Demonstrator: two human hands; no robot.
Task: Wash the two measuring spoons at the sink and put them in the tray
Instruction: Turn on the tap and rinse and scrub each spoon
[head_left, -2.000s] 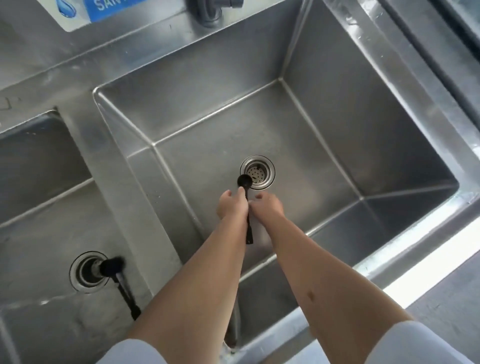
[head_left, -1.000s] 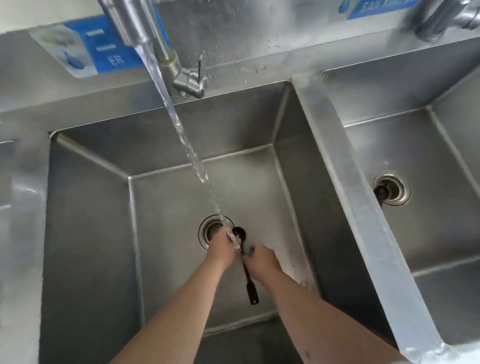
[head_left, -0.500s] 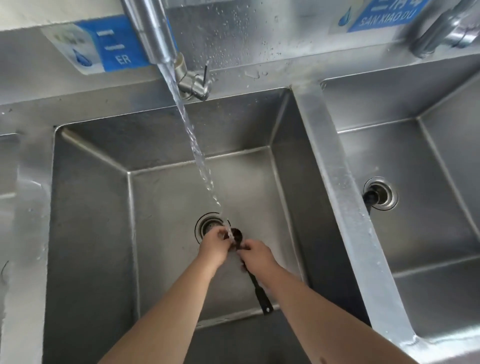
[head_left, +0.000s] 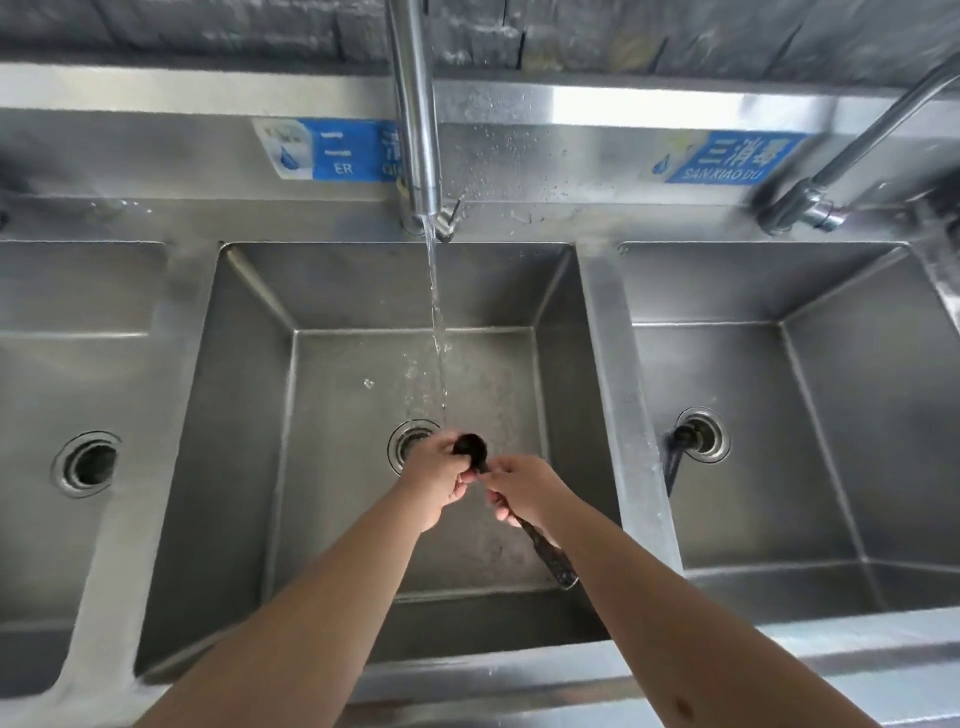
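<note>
A black measuring spoon (head_left: 471, 448) is held over the middle sink basin (head_left: 244, 395), its bowl under the stream of water (head_left: 436, 332) from the tap (head_left: 415, 114). My left hand (head_left: 439, 480) grips the bowl end. My right hand (head_left: 524, 488) grips the handle, whose end (head_left: 558, 564) sticks out toward me. A second black measuring spoon (head_left: 675, 457) lies in the right basin, its bowl at that basin's drain (head_left: 704, 434). No tray is in view.
Three steel basins stand side by side; the left basin (head_left: 31, 364) has an open drain (head_left: 85, 464). The middle drain (head_left: 410, 441) lies just behind my hands. A second tap (head_left: 841, 161) rises at the back right. Blue labels (head_left: 332, 150) are on the backsplash.
The view has swung and lifted, so all three basins show now. My hands still hold the spoon under the running water; the handle has turned further to the right.
</note>
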